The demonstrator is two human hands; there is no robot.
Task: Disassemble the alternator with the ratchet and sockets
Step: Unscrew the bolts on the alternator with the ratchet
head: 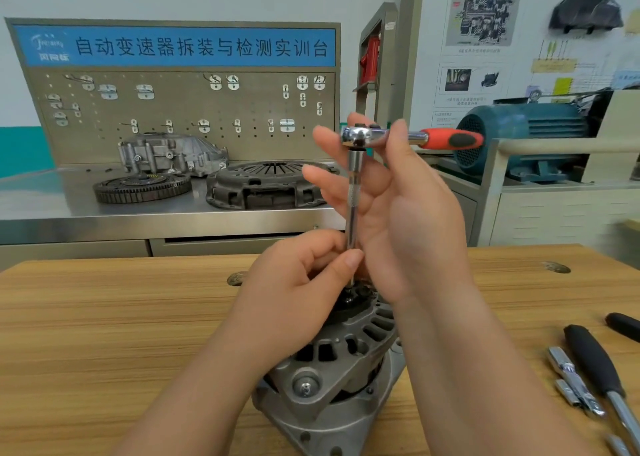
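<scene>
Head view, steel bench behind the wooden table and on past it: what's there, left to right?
toothed flywheel → clutch pressure plate → blue electric motor

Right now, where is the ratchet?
In the head view, centre frame, the ratchet sits in the right hand, red handle pointing right, atop an extension bar that the left hand pinches above the alternator.

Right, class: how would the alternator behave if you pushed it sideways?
The alternator looks like thick cast metal, so probably heavy and stiff. Standing on its broad end on the table, it would likely slide, not roll.
</scene>
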